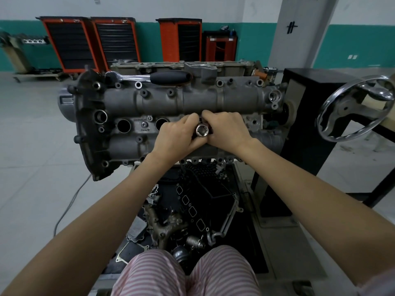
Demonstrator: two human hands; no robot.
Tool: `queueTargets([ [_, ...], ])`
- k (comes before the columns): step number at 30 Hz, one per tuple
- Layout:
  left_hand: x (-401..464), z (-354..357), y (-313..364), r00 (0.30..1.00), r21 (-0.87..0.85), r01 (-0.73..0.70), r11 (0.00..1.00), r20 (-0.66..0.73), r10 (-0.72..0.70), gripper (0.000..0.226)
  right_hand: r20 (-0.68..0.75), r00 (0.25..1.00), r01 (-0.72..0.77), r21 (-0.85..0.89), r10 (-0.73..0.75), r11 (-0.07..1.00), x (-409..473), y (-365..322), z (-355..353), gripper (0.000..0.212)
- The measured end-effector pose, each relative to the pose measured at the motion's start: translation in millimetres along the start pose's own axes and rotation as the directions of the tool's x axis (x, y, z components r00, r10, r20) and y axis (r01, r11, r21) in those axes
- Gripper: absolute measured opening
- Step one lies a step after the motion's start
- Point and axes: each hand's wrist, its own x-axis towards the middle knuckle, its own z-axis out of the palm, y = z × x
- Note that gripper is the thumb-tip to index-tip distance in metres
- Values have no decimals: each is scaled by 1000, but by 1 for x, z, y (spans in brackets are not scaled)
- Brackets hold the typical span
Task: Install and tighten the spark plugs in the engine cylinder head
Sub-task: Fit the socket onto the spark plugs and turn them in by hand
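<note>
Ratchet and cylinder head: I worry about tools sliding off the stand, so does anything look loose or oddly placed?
The ratchet lies loose along the cylinder head's far upper edge, unattended, and could slide off. Both hands, left hand and right hand, grip the socket. Nothing else stands out.

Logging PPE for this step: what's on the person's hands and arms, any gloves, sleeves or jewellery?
Nothing. The left hand and right hand are bare, with no gloves, rings or watch in view. Both forearms are uncovered to the edge of the frame, with no sleeves showing. The only clothing visible is pink-and-white striped trousers on the legs below.
</note>
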Motion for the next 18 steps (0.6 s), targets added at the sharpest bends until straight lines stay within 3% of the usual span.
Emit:
queueTargets([
  [3, 0, 1, 0, 1000, -6, -20, 1000, -7, 20, 31, -11, 999, 32, -46, -32, 998, 0, 2, 1, 20],
  [6, -1, 3, -1, 1000, -17, -2, 1000, -3, 2, 33, -81, 995, 63, 15, -61, 998, -2, 0, -3, 9],
  [10, -1, 4, -2, 1000, -23, 27, 999, 7, -27, 35, -134, 990, 62, 80, -51, 995, -4, -2, -5, 17],
  [13, -1, 4, -2, 1000, -38, 13, 999, 12, -12, 33, -82, 996, 33, 54, -29, 998, -3, -1, -3, 10],
  [18, 1, -1, 2, 999, -26, 22, 999, 48, -21, 27, 9, 1000, -4, 4, 4, 1000, 0, 0, -1, 21],
])
